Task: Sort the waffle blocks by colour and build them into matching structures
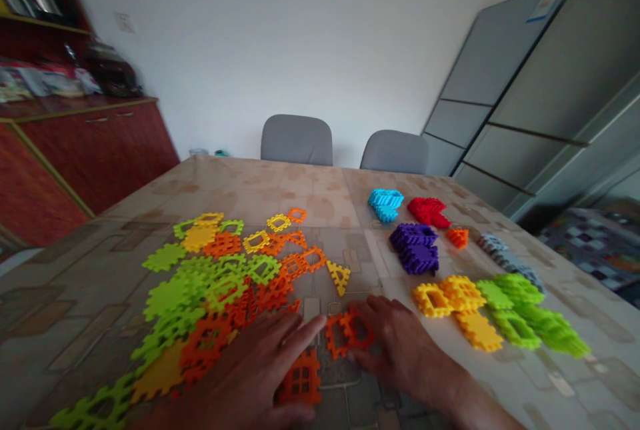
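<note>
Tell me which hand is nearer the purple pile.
Right. The right hand lies on the near side of the purple pile, slightly left; the left hand is much farther left.

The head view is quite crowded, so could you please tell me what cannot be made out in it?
In the head view:
Orange window piece: left part hidden by the left hand.
Nearest lime piece: cut off by the bottom edge.
Packets: lettering blurred.
Blue-white label: print too small.

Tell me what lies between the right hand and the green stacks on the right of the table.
In the head view, yellow stacks lie between the right hand and the green stacks.
</note>
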`<state>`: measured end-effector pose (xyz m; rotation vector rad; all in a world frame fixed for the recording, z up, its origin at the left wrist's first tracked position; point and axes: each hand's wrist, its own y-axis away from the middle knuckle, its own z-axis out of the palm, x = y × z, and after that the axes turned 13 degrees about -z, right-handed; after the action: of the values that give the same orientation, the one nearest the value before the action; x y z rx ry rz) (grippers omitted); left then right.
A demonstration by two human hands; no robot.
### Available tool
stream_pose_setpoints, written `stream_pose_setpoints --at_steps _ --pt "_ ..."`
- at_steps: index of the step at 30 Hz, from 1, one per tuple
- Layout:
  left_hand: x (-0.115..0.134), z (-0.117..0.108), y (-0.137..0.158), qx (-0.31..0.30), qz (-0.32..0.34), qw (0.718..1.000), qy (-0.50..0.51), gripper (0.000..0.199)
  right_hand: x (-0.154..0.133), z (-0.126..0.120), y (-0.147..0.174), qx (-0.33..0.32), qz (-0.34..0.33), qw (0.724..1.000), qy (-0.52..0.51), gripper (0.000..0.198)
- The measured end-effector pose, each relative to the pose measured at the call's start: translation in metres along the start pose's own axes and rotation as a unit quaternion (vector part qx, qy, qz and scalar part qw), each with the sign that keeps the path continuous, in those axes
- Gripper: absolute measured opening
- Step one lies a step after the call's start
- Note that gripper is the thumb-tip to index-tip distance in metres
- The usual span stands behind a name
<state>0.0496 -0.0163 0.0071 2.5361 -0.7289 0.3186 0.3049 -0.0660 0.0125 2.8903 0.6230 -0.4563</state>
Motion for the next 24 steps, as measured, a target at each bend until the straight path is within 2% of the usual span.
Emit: stream_pose_setpoints --at_steps 4,7,11,15,19,24 --pt "-0.007 -0.004 0.001 -0.007 0.033 0.999 -0.012 0.089 -0.001 0.002 -0.004 0.039 0.024 0.999 -0.007 0.059" --pt "-0.004 -0.006 0.003 0.004 0.065 0.997 -0.04 0.087 -0.008 0.004 -0.01 0.059 0.041 0.997 -0.002 0.061" --pt "0.007 -0.014 0.011 0.018 0.067 0.995 -0.072 0.078 -0.019 0.007 -0.014 0.033 0.042 0.999 0.001 0.061" --pt "0.013 -0.024 0.018 0.007 0.032 0.998 -0.058 0.076 -0.015 0.008 -0.013 0.028 0.008 1.0 0.003 0.064" --pt "0.017 -0.033 0.02 -0.042 -0.021 0.999 -0.022 0.081 -0.009 0.008 -0.01 0.002 -0.032 0.999 -0.013 0.081" --pt "0.02 -0.038 0.02 -0.061 0.013 0.998 -0.011 0.085 -0.005 0.003 -0.005 -0.051 -0.088 0.992 -0.072 0.091"
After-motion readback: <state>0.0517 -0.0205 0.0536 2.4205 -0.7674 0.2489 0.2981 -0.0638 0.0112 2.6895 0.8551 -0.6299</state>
